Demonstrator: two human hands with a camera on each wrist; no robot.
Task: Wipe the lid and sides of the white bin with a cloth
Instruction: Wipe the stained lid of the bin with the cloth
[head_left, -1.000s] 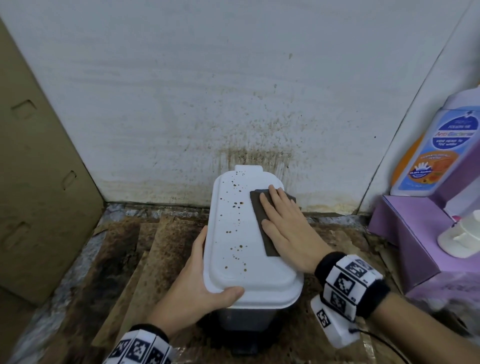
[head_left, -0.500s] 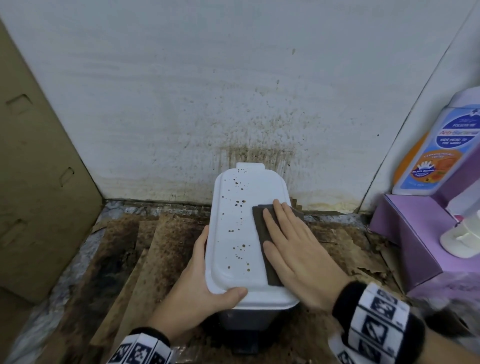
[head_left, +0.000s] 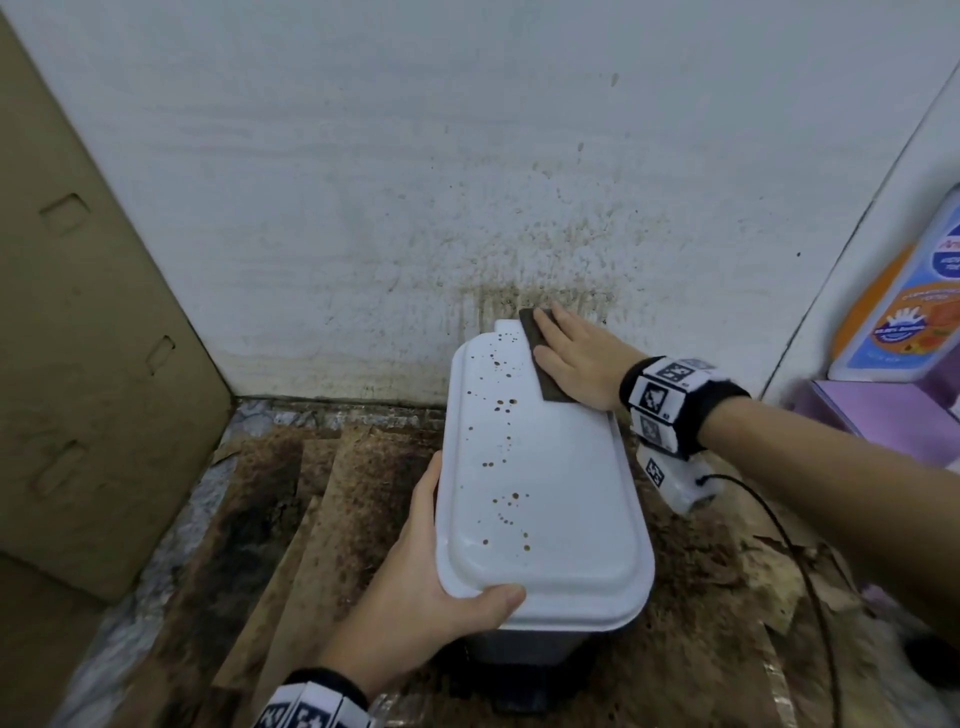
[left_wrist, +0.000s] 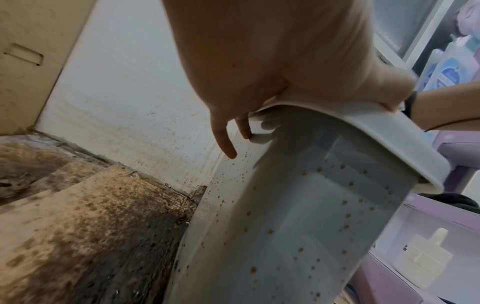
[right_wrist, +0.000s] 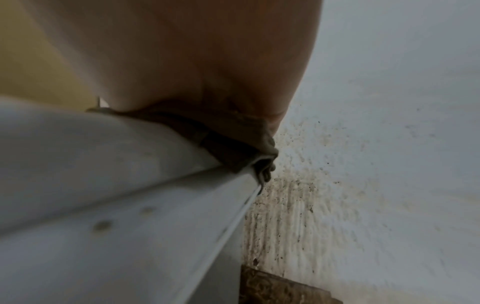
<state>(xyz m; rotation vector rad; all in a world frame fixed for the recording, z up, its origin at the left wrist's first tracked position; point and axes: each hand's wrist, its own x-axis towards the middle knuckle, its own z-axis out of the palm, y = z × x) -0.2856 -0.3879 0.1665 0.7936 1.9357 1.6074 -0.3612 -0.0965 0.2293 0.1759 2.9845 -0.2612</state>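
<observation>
The white bin (head_left: 540, 467) stands on the floor against the wall, its lid dotted with brown spots down the left half. A dark cloth (head_left: 543, 358) lies on the lid's far right corner, with my right hand (head_left: 571, 353) pressing flat on it, fingers straight. My left hand (head_left: 426, 561) grips the lid's near left edge, thumb on top. In the left wrist view the bin's side (left_wrist: 311, 226) shows many spots under the lid rim (left_wrist: 363, 139). The right wrist view shows the cloth (right_wrist: 228, 139) bunched over the lid's edge (right_wrist: 103, 164) next to the wall.
The stained white wall (head_left: 519, 234) is right behind the bin. A cardboard panel (head_left: 78, 364) leans at the left. Dirty cardboard sheets (head_left: 291, 519) cover the floor. A purple box (head_left: 883, 415) and a lotion bottle (head_left: 904, 312) stand at the right. A black cable (head_left: 789, 545) trails from my right wrist.
My right hand slid the cloth along the lid's right side, first toward me, then away to the far corner by the wall. The left hand kept its hold.
</observation>
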